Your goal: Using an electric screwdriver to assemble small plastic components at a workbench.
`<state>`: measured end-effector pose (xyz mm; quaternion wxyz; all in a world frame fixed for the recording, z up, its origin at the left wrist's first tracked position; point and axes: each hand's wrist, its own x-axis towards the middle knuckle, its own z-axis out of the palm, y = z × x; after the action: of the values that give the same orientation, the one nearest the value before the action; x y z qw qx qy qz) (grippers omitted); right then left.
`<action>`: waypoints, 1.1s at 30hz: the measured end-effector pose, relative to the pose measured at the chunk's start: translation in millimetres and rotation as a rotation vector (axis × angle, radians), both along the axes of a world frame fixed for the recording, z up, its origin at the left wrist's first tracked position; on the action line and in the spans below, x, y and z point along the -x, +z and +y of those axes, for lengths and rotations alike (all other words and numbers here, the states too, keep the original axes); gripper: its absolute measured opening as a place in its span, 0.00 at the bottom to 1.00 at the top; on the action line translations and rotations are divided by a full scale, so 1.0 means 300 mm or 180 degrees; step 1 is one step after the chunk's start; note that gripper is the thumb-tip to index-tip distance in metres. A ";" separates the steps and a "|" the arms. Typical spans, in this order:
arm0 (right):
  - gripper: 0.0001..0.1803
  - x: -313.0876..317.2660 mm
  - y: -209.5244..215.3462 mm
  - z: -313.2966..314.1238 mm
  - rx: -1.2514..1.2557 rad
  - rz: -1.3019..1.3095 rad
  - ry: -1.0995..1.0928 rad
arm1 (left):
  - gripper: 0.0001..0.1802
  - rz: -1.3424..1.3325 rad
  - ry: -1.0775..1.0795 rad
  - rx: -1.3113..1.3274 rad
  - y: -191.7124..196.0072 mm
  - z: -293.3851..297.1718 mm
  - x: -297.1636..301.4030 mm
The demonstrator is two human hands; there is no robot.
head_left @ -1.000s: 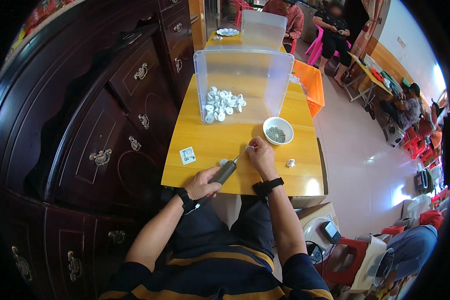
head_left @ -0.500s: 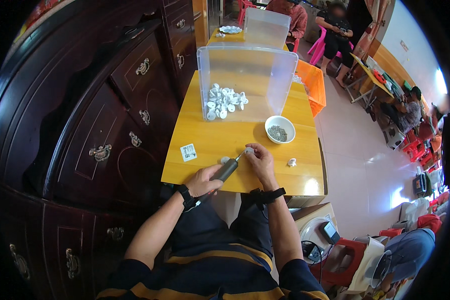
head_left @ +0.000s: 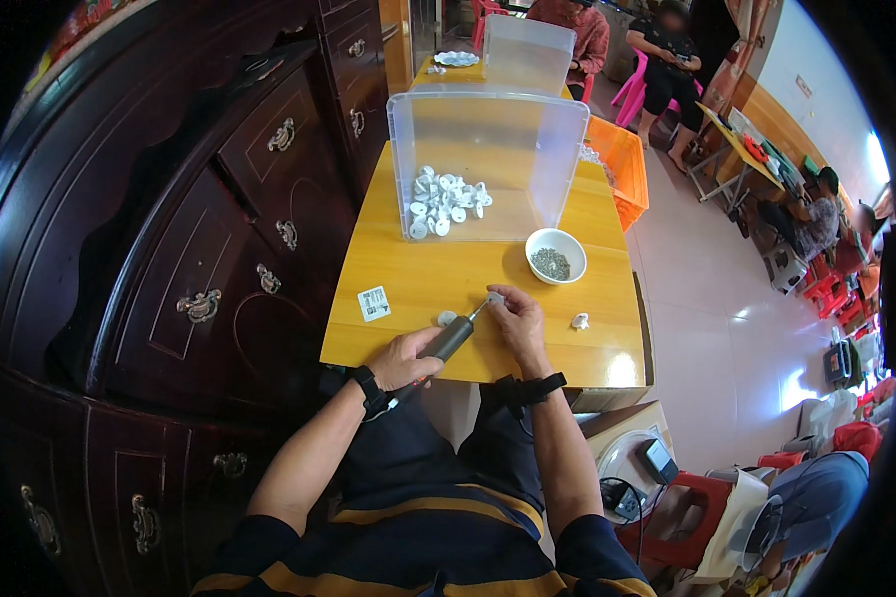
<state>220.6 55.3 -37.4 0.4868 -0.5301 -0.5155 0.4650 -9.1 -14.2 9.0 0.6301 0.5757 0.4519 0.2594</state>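
My left hand (head_left: 406,360) is wrapped round a dark grey electric screwdriver (head_left: 450,338), its bit slanting up to the right. The tip meets a small white plastic part (head_left: 494,298) pinched in the fingers of my right hand (head_left: 520,323), which partly hide it. Beside the screwdriver lies a white disc-shaped part (head_left: 447,318). Another small white part (head_left: 579,321) rests on the table to the right of my right hand. Beyond it stands a white bowl (head_left: 573,276) of small metal screws (head_left: 550,264).
A clear plastic bin (head_left: 488,97) on its side holds several white parts (head_left: 448,199) on the yellow table (head_left: 368,259). A printed card (head_left: 374,303) lies at left. Dark wooden cabinets (head_left: 179,259) flank the left side; an orange crate (head_left: 617,164) stands beyond the right edge. Other people sit farther off.
Both hands hold almost the same pose, with the screwdriver tip still at the white part. The whole view has shifted very slightly.
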 end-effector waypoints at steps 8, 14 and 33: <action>0.14 0.005 -0.006 -0.004 -0.0072 0.0041 -0.0049 | 0.34 0.0092 0.0011 -0.0006 0.003 0.001 0.000; 0.14 0.000 -0.024 -0.001 -0.0159 0.0009 -0.0070 | 0.34 0.0082 0.0016 0.0028 0.004 0.002 -0.003; 0.13 -0.005 -0.018 -0.012 -0.0592 -0.0524 -0.0054 | 0.33 -0.0169 0.0047 0.0128 -0.016 0.007 0.001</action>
<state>222.2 51.6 -42.9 0.4938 -0.5234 -0.5901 0.3659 -9.5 -12.0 4.3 0.6514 0.5524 0.4445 0.2701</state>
